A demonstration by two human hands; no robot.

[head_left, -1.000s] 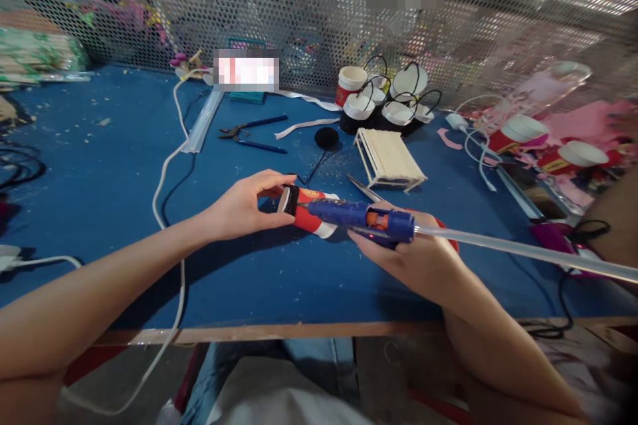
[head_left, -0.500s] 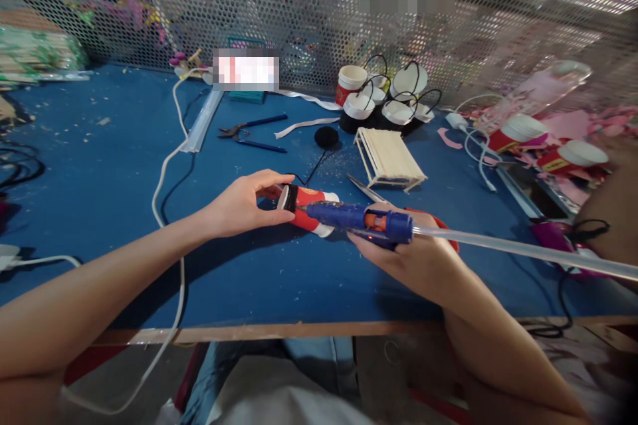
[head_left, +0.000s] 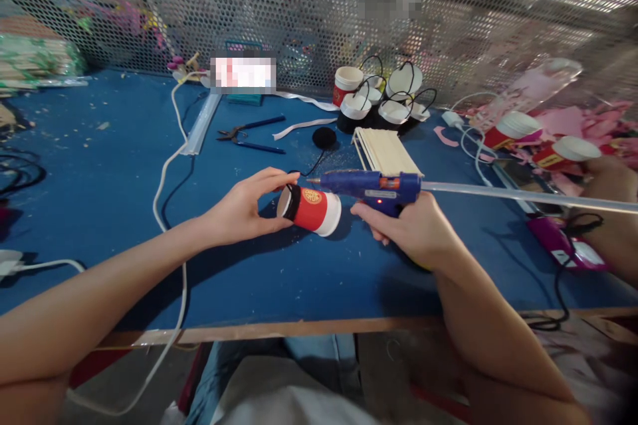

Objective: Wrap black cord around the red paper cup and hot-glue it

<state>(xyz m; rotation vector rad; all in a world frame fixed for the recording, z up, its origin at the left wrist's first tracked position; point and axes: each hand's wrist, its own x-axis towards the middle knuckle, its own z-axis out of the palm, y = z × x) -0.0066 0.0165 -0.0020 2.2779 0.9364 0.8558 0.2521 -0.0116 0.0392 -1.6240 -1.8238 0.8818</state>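
Glue gun (head_left: 371, 184) lifted off the cup (head_left: 312, 208) — right hand (head_left: 413, 232) raised.

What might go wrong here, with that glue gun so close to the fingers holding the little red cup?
1. The glue gun nozzle points toward the left hand steadying the red cup; hot glue or the tip might burn those fingers.
2. The long glue stick juts out over the clutter on the right and could snag there.
3. The cup lies on its side on the blue table, so it may roll if released.
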